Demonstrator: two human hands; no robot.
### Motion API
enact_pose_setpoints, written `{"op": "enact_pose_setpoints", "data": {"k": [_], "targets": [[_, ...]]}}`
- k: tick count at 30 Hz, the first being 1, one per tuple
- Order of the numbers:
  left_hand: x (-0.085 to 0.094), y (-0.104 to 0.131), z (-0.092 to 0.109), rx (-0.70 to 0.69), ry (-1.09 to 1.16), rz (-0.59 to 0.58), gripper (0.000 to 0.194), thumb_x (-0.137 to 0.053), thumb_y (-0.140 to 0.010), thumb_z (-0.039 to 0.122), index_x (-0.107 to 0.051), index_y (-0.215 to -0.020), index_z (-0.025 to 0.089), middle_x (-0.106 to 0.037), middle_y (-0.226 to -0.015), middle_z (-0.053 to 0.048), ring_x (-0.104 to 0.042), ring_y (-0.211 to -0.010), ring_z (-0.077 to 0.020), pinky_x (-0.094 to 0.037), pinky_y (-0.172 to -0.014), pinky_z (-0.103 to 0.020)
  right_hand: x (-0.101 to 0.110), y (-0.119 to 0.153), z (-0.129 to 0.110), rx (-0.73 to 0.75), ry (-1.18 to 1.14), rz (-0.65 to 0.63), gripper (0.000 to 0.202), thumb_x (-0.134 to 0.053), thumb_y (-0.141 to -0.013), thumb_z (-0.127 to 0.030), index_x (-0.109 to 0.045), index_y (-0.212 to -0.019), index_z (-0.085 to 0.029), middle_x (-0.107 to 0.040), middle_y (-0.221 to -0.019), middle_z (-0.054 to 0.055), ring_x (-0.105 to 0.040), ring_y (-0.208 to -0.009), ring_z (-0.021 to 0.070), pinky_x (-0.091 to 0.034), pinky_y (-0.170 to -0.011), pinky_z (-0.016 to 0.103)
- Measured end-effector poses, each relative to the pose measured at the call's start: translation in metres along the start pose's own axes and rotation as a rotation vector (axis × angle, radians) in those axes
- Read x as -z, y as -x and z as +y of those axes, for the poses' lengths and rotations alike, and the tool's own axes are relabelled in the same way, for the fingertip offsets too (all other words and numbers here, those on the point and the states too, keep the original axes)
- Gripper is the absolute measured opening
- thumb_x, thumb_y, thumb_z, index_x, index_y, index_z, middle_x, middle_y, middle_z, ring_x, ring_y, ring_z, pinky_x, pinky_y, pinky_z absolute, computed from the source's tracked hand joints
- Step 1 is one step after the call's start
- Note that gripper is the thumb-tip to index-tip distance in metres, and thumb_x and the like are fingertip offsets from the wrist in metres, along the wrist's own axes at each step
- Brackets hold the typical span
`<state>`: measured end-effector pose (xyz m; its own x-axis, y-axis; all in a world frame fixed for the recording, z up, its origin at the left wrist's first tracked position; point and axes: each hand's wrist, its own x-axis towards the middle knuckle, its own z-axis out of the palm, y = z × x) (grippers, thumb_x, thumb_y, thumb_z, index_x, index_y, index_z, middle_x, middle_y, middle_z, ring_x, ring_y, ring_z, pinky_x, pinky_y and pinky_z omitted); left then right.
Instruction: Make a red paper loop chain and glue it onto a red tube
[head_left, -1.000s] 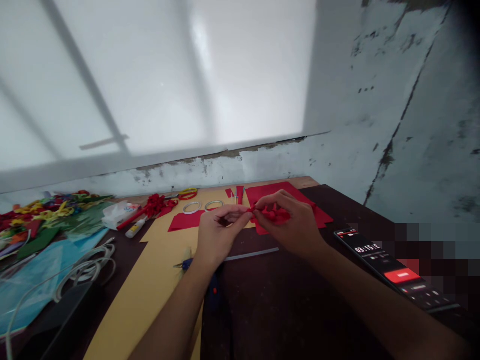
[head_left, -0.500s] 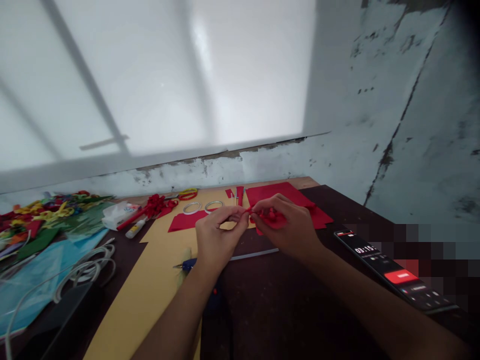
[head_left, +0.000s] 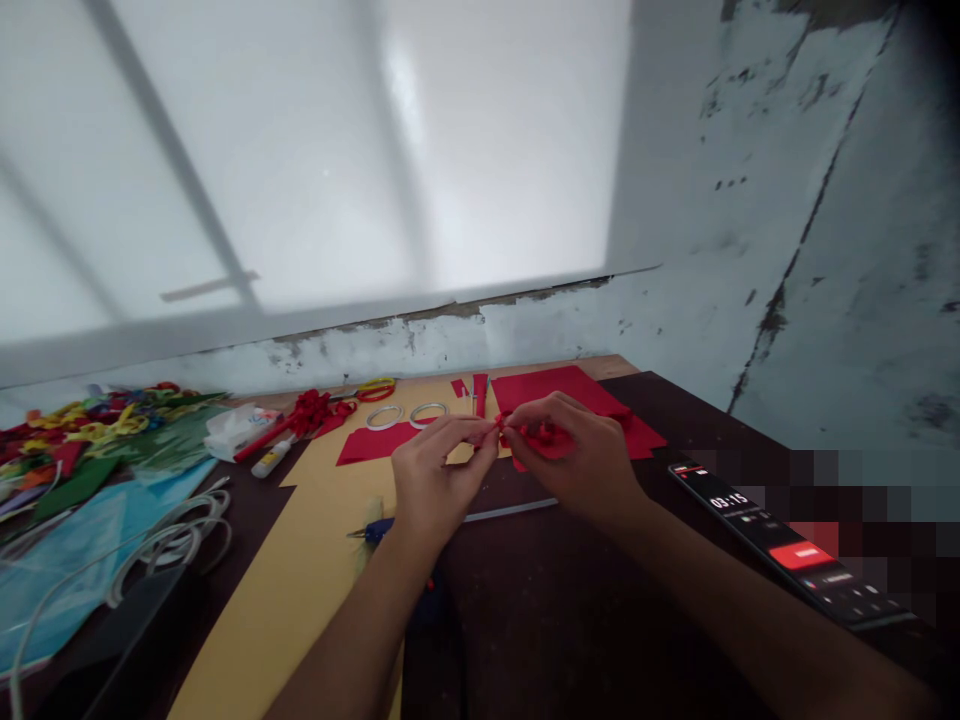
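My left hand [head_left: 435,470] and my right hand [head_left: 581,450] meet over the middle of the table, thumbs and fingertips pinched. Between them is a small red piece of soft, felt-like material [head_left: 501,422], mostly covered by the fingers. Behind the right fingers lie small red bits [head_left: 546,433] on a red sheet [head_left: 555,385]. A blue glue gun [head_left: 377,531] rests partly under my left wrist. From near that wrist a pale glue stick [head_left: 514,510] lies across the dark table.
Two silvery rings [head_left: 385,417] lie by red strips [head_left: 371,444] on yellow card [head_left: 247,600]. Behind are scissors [head_left: 375,390], a red flower-like bunch [head_left: 311,412] and a small glue bottle [head_left: 273,457]. Colourful scraps [head_left: 82,430] and a coiled cable [head_left: 172,535] are left; a phone [head_left: 750,520] lies right.
The fingertips have shifted very slightly around the small red piece, and a little more of it shows between them. Both hands stay in almost the same place.
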<state>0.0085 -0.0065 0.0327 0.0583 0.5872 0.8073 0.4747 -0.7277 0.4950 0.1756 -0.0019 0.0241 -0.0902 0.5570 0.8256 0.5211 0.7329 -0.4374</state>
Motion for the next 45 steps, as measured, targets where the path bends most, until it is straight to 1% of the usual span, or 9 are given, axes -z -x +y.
{"op": "enact_pose_setpoints", "data": {"k": [9, 18, 20, 23, 26, 29, 34, 39, 45], "targets": [[-0.003, 0.002, -0.002, 0.095, 0.027, 0.000, 0.011, -0.070, -0.077, 0.019, -0.076, -0.084, 0.024, -0.074, -0.079, -0.002, -0.067, -0.070, -0.0169, -0.054, -0.072, -0.028, 0.000, 0.000, 0.001, 0.038, 0.043, -0.023, 0.009, -0.064, -0.085, -0.017, -0.064, -0.088, -0.025, -0.066, -0.078, 0.000, -0.062, -0.073, 0.0158, -0.051, -0.070, 0.027], [-0.002, 0.000, -0.003, 0.012, -0.030, -0.040, 0.009, -0.067, -0.079, 0.016, -0.073, -0.082, 0.022, -0.072, -0.079, -0.002, -0.066, -0.072, -0.0156, -0.052, -0.072, -0.026, 0.003, -0.002, 0.001, 0.095, 0.039, -0.056, 0.008, -0.063, -0.087, -0.017, -0.065, -0.091, -0.025, -0.066, -0.079, 0.001, -0.062, -0.080, 0.0176, -0.051, -0.075, 0.029], [-0.002, 0.001, -0.003, 0.017, -0.024, -0.038, 0.008, -0.067, -0.080, 0.017, -0.073, -0.083, 0.022, -0.073, -0.080, -0.002, -0.066, -0.073, -0.0157, -0.053, -0.073, -0.027, 0.003, -0.003, -0.001, 0.045, -0.014, -0.012, 0.009, -0.064, -0.087, -0.020, -0.065, -0.094, -0.025, -0.068, -0.087, 0.003, -0.063, -0.084, 0.0186, -0.051, -0.079, 0.032], [-0.002, 0.003, -0.003, 0.043, 0.018, -0.024, 0.006, -0.068, -0.081, 0.019, -0.072, -0.085, 0.021, -0.073, -0.082, -0.002, -0.067, -0.073, -0.0158, -0.055, -0.074, -0.027, 0.003, -0.007, -0.001, -0.159, -0.227, 0.054, 0.015, -0.064, -0.088, -0.027, -0.064, -0.103, -0.025, -0.068, -0.106, 0.006, -0.064, -0.087, 0.0190, -0.053, -0.079, 0.034], [-0.002, 0.005, -0.003, 0.051, 0.041, -0.030, 0.006, -0.068, -0.082, 0.020, -0.071, -0.086, 0.020, -0.073, -0.084, -0.003, -0.068, -0.074, -0.0148, -0.056, -0.074, -0.027, 0.003, -0.012, 0.004, -0.390, -0.571, -0.084, 0.017, -0.066, -0.086, -0.035, -0.065, -0.098, -0.022, -0.071, -0.096, 0.006, -0.067, -0.080, 0.0183, -0.055, -0.073, 0.033], [-0.002, 0.004, -0.005, -0.007, -0.003, -0.025, 0.007, -0.067, -0.082, 0.018, -0.071, -0.087, 0.020, -0.073, -0.084, -0.002, -0.067, -0.073, -0.0138, -0.056, -0.072, -0.025, 0.003, -0.014, 0.008, -0.504, -0.762, -0.201, 0.021, -0.072, -0.081, -0.037, -0.066, -0.091, -0.020, -0.072, -0.081, 0.004, -0.067, -0.072, 0.0164, -0.056, -0.072, 0.032], [-0.002, 0.001, -0.009, -0.196, -0.104, 0.009, 0.010, -0.067, -0.079, 0.011, -0.069, -0.084, 0.019, -0.071, -0.078, 0.000, -0.065, -0.070, -0.0115, -0.052, -0.069, -0.022, 0.001, -0.012, 0.010, -0.519, -0.763, -0.171, 0.024, -0.076, -0.078, -0.036, -0.067, -0.092, -0.020, -0.073, -0.080, 0.003, -0.068, -0.073, 0.0158, -0.055, -0.071, 0.030], [-0.003, 0.001, -0.010, -0.220, -0.155, 0.012, 0.009, -0.066, -0.079, 0.010, -0.067, -0.082, 0.019, -0.069, -0.076, 0.001, -0.063, -0.069, -0.0105, -0.051, -0.069, -0.021, 0.000, -0.010, 0.011, -0.498, -0.741, -0.189, 0.027, -0.079, -0.075, -0.036, -0.067, -0.095, -0.020, -0.073, -0.084, 0.004, -0.069, -0.077, 0.0174, -0.057, -0.073, 0.031], [-0.003, 0.002, -0.014, -0.231, -0.199, -0.025, 0.010, -0.066, -0.078, 0.012, -0.067, -0.085, 0.019, -0.070, -0.083, -0.001, -0.065, -0.076, -0.0126, -0.052, -0.073, -0.023, -0.002, -0.008, 0.012, -0.418, -0.646, -0.175, 0.021, -0.076, -0.077, -0.031, -0.067, -0.092, -0.021, -0.071, -0.085, 0.004, -0.067, -0.078, 0.0173, -0.057, -0.073, 0.032]]}}
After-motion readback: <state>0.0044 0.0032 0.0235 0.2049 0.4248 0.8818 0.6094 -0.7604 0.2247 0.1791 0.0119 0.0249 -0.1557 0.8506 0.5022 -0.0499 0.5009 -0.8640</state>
